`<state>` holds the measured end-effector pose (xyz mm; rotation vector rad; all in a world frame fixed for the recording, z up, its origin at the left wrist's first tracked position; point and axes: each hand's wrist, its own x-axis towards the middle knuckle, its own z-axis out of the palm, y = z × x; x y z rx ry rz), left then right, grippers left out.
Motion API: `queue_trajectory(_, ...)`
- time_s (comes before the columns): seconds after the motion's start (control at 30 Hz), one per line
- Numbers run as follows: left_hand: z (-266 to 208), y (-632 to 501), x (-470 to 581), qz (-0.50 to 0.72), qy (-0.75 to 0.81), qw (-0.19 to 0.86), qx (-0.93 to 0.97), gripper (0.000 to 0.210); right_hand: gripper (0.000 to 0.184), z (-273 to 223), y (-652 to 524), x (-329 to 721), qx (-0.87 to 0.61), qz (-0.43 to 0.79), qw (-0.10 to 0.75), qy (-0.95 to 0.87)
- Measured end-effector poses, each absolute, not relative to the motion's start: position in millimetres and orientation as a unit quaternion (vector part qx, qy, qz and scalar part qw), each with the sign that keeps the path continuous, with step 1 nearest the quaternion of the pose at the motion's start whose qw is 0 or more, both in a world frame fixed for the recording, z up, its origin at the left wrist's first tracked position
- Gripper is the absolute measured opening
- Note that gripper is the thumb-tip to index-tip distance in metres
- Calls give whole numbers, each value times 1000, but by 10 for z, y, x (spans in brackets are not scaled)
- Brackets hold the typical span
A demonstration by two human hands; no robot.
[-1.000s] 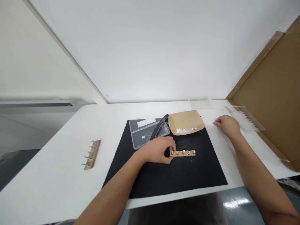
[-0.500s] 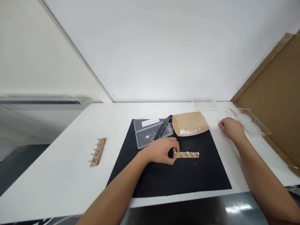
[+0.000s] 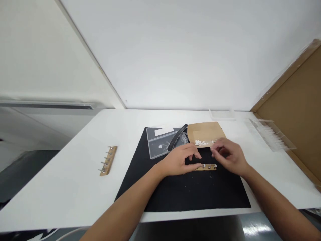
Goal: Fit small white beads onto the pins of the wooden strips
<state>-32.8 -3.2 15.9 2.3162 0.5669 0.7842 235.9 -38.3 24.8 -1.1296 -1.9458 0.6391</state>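
Note:
On the black mat (image 3: 190, 194) lies a narrow wooden strip (image 3: 206, 168) with a row of small metal clips, some with white tips. My left hand (image 3: 178, 160) is over its left end, thumb and fingers apart, hiding that part. Just above the strip's right end is my right hand (image 3: 231, 156), thumb and fingertips pinched together. Whatever sits in the pinch is too small to make out. Behind my hands stands a kraft paper tray (image 3: 204, 130) holding small white pieces (image 3: 200, 143).
A clear plastic case (image 3: 157, 147) lies open on the mat's back left, a black curved tool (image 3: 177, 138) across it. Another clip strip (image 3: 108, 161) rests at left. Clear trays (image 3: 272, 134) stand at right beside a cardboard wall (image 3: 298, 124).
My right hand has come left from the table's right side to the strip. My left hand has loosened from the strip's end and its thumb now reaches further along it.

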Motion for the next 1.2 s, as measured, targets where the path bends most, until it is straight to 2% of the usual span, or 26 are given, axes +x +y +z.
queue_trajectory(0.07, 162, -67, -278, 356, 190, 303, 863, 24, 13, 220, -482, 2185, -387, 319, 421, -755)
queue_trajectory(0.2, 163, -111, -221, 413, 173, 297, 843, 19, 5, 151, -539, 2042, -341, 345, 464, -742)
queue_trajectory(0.5, 181, -116, -233, 453, 155, 276, 833, 9, 5, 75, -493, 2080, -322, 373, 468, -733)
queue_trajectory(0.77, 124, -91, -238, 439, 134, 260, 850, 7, 11, 141, -476, 2136, -308, 314, 441, -783)
queue_trajectory(1.2, 139, -109, -251, 413, 140, 269, 859, 9, 22, 186, -489, 2227, -289, 313, 384, -819)
